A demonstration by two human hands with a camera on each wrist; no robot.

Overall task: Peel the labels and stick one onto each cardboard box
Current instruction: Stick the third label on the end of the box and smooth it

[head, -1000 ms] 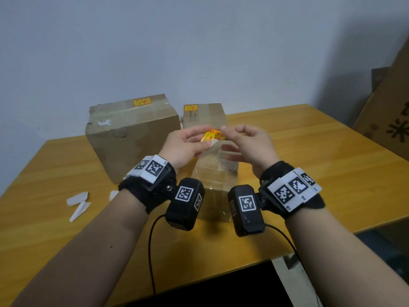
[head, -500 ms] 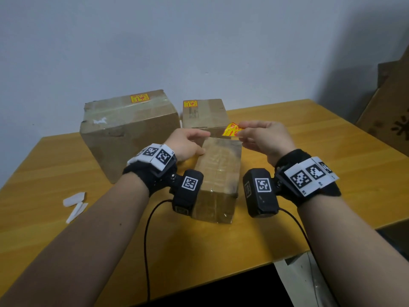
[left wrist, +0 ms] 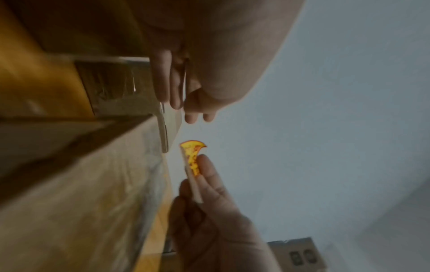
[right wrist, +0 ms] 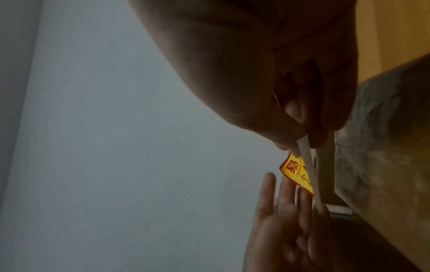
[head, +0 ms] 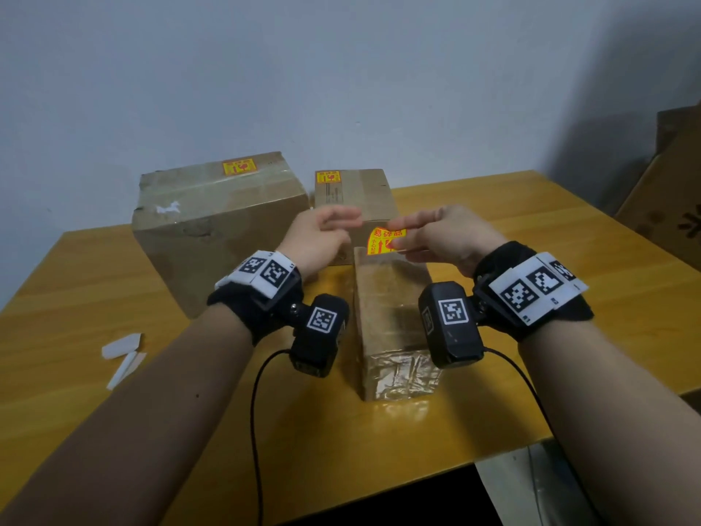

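Note:
Three cardboard boxes stand on the wooden table (head: 531, 229). The large box (head: 220, 229) and the small back box (head: 356, 191) each carry a yellow label on top. The near tape-wrapped box (head: 390, 309) has a bare top. My right hand (head: 396, 237) pinches a yellow label (head: 385, 241) with red print just above that box's far end. The label (right wrist: 298, 174) still has a white backing strip (right wrist: 309, 173) along it. My left hand (head: 347, 222) hovers to the label's left with relaxed fingers (right wrist: 279, 198), holding nothing. The left wrist view shows the label (left wrist: 193, 158) curling.
White backing scraps (head: 121, 345) lie at the table's left. More cardboard (head: 667, 206) leans beyond the table's right corner. Black cables (head: 258, 430) run from both wrist cameras over the front edge.
A second ago both hands pinched the label together. The left hand then let go, dropped beside the near box and has now risen again toward the label, which the right hand keeps.

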